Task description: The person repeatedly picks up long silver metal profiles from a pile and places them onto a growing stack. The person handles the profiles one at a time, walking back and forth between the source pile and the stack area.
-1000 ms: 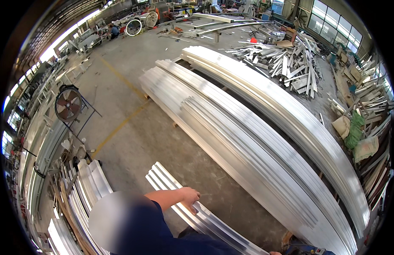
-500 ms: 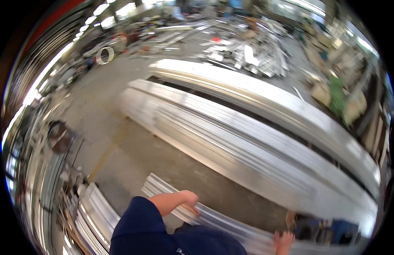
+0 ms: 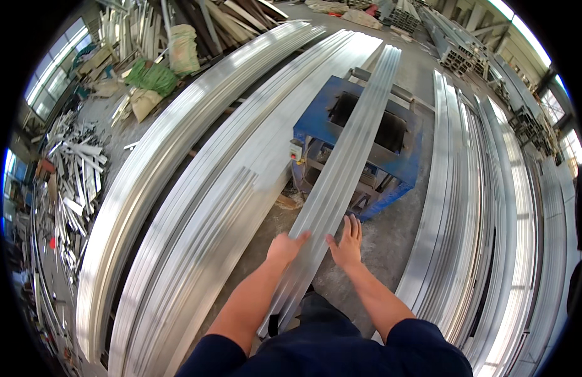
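A bundle of long silvery metal profiles [image 3: 331, 182] runs from close to my body away from me, its far part resting across a blue machine [image 3: 402, 154]. My left hand [image 3: 286, 247] is at the left edge of the bundle. Its thumb stretches out onto the metal, while the other fingers are partly hidden. At the opposite edge is my right hand [image 3: 347, 244], fingers outstretched and thumb pointing towards the profiles. A dark band [image 3: 273, 325] shows at the bundle's near end.
Long stacks of metal profiles lie left [image 3: 184, 207] and right [image 3: 445, 195]. A small switch box [image 3: 295, 151] is fixed to the machine's left side. Metal scrap [image 3: 77, 182] covers the floor at far left, with a green sack [image 3: 151, 78] beyond.
My view has swung round to the right, so the blue machine now stands ahead. Both hands have come close together at opposite edges of the bundle; earlier they were wide apart along it.
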{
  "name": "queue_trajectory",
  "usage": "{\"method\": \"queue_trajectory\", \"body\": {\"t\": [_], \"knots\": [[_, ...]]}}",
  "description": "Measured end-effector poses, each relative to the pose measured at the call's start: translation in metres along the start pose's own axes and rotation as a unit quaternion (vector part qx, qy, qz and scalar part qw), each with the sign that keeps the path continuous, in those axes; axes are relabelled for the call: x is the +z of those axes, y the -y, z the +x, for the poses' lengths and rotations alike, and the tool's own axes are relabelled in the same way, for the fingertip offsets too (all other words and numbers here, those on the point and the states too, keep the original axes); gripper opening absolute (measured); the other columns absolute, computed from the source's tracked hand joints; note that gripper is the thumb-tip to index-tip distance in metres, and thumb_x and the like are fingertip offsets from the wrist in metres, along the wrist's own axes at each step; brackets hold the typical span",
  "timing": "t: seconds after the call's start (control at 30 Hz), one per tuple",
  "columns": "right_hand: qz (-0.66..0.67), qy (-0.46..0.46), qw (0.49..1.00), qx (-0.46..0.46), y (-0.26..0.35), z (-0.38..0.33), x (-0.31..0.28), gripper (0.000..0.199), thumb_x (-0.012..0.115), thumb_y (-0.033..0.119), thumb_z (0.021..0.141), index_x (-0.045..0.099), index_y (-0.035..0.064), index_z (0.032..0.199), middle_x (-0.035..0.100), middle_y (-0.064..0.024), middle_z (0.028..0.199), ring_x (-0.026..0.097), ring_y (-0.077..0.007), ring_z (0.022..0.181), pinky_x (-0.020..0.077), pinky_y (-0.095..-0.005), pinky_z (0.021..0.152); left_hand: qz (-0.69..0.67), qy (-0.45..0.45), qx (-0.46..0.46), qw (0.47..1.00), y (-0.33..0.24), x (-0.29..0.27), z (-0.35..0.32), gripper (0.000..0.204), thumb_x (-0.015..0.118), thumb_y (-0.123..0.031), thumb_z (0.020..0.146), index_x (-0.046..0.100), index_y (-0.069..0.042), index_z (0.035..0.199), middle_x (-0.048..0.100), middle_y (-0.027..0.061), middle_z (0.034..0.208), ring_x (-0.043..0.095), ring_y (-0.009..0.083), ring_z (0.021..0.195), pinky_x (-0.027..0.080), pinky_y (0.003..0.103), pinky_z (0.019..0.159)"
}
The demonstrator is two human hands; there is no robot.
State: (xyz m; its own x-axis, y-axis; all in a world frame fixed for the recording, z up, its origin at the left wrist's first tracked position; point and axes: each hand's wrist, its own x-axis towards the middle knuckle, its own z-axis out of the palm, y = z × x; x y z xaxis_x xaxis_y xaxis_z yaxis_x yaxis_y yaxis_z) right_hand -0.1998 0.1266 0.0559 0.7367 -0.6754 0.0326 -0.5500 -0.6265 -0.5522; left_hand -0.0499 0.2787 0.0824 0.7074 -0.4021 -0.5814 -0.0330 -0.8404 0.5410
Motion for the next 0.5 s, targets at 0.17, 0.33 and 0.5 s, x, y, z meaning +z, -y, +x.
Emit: {"method": "queue_trajectory", "body": {"t": [0.17,0.33,0.5], "knots": [[0.071,0.016,0.994,0.081,-0.050,-0.030,0.002,0.082,0.065,0.043,0.093,0.026,0.0004,0.151,0.025,-0.0245,0.156,0.024,-0.0425,0.144,0.0265,-0.0492,0.117,-0.024,0.011,-0.005,1.000,-0.073,-0.004,0.063,0.104,0.059,-0.079,0.077,0.059,0.014,0.123,0.064,0.0310,0.119,0.063,0.0411,0.114,0.050,0.047,0.095],[0.254,0.037,0.937,0.236,-0.094,-0.030,0.013,0.088,0.064,0.048,0.093,0.024,-0.0026,0.152,0.026,-0.0284,0.155,0.033,-0.0425,0.141,0.0306,-0.0468,0.115,-0.014,0.041,-0.028,0.999,-0.050,0.012,0.046,0.098,0.060,-0.077,0.078,0.061,0.011,0.122,0.065,0.0280,0.119,0.063,0.0392,0.115,0.051,0.046,0.094],[0.379,-0.017,0.907,0.185,-0.078,0.056,0.037,0.100,0.066,0.056,0.089,0.018,-0.0043,0.154,0.035,-0.0288,0.152,0.037,-0.0385,0.141,0.0304,-0.0428,0.116,0.026,-0.018,-0.051,0.998,0.102,0.020,-0.017,0.089,0.065,-0.072,0.076,0.064,0.008,0.116,0.068,0.0283,0.110,0.065,0.0407,0.108,0.052,0.045,0.092]]}}
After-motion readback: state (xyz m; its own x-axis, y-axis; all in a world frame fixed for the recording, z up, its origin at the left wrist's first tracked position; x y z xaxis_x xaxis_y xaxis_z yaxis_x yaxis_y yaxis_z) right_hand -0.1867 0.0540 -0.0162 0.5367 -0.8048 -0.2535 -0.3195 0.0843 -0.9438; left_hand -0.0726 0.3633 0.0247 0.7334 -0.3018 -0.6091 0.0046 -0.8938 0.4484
